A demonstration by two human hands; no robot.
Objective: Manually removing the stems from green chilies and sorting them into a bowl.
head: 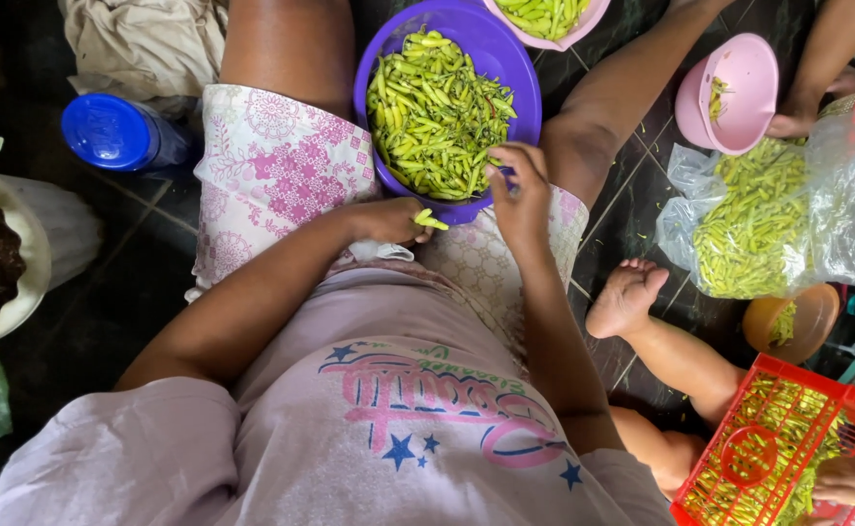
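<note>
Poking from the left hand (388, 219) grip: one green chilli (431, 221).

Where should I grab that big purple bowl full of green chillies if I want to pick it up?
Hold the purple bowl by its rim, one hand on each side, coming from above. It is wide, round and heaped with green chillies, so one hand would tip it. The right hand rests at the near rim and the left hand holds a chilli just below, so the far and side rims are freer.
</note>
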